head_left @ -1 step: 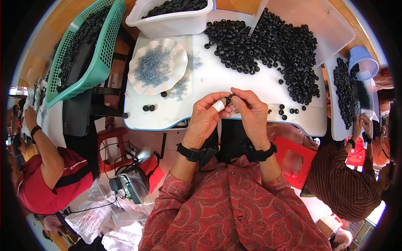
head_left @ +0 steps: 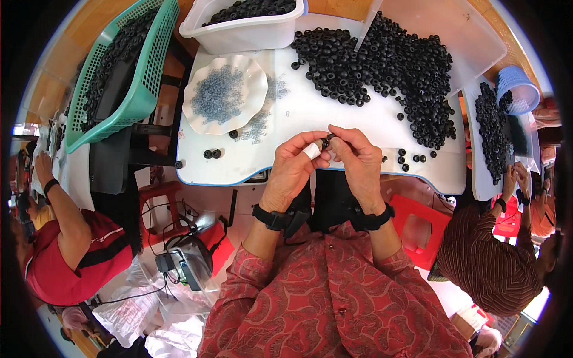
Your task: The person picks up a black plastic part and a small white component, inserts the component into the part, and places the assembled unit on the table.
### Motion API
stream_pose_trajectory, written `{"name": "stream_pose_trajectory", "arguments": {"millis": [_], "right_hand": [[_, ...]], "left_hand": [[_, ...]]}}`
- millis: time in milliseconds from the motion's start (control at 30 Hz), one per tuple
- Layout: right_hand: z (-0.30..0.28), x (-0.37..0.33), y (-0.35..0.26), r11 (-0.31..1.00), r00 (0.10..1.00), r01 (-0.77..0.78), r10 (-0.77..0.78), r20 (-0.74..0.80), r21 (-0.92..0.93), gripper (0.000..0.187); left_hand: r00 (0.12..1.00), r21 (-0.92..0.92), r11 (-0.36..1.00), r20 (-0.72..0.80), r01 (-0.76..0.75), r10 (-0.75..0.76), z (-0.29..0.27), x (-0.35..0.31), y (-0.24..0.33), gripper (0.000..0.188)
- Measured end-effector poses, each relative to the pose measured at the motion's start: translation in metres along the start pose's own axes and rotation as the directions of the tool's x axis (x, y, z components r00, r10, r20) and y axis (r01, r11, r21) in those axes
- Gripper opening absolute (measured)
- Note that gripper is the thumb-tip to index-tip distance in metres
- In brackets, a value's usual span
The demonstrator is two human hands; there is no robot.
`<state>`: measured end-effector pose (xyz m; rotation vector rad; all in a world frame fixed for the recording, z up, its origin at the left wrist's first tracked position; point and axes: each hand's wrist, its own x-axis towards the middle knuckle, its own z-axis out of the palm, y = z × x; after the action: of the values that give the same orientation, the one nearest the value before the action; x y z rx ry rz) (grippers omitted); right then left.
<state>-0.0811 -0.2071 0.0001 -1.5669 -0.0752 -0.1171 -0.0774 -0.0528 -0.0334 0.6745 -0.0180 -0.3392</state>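
Both hands meet just above the front edge of the white table [head_left: 286, 128]. My left hand [head_left: 296, 164], with a white wrap round one finger, pinches a small round black ringed piece [head_left: 326, 142]. From the other side my right hand [head_left: 361, 162] closes its thumb and fingertips on the same piece. The fingers cover most of it. Beyond my left hand, a white wavy-rimmed plate [head_left: 255, 98] carries many tiny clear bluish rings [head_left: 219, 95]. Past my right hand spreads a big heap of black ringed pieces [head_left: 382, 65].
A white tub [head_left: 239, 40] of black pieces stands at the back; a green basket [head_left: 134, 89] is at left. A clear bin [head_left: 453, 45] tilts behind the heap. Several loose black pieces [head_left: 412, 159] lie near the front edge. Co-workers sit either side; red stools [head_left: 421, 224] stand below.
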Motion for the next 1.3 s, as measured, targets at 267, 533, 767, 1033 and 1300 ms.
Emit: {"name": "stream_pose_trajectory", "arguments": {"millis": [267,533,767,1033,1300], "right_hand": [[0.002,-0.001,-0.005,0.995,0.997,-0.072,0.071,0.021,0.075,0.016],[0.005,-0.004,-0.003,1.0,1.0,-0.002,0.002,0.008,0.023,0.012],[0.007,-0.003,-0.003,0.999,0.999,0.047,-0.047,0.004,-0.007,0.011],[0.008,-0.002,-0.001,0.998,0.998,0.056,-0.057,-0.007,-0.032,0.011],[0.01,-0.002,0.0,0.993,0.993,0.108,-0.11,-0.033,-0.048,0.012]], "left_hand": [[1.0,-0.069,0.998,-0.02,0.0,-0.001,-0.001,0.0,0.001,0.026],[0.999,-0.086,0.996,-0.048,-0.018,0.014,0.001,0.0,0.001,0.027],[0.998,-0.093,0.996,-0.059,-0.02,0.015,0.001,0.0,0.0,0.027],[0.998,-0.09,0.995,-0.061,-0.031,0.026,0.0,0.001,-0.001,0.027],[0.998,-0.079,0.996,-0.062,-0.036,0.031,0.001,0.0,-0.002,0.027]]}}
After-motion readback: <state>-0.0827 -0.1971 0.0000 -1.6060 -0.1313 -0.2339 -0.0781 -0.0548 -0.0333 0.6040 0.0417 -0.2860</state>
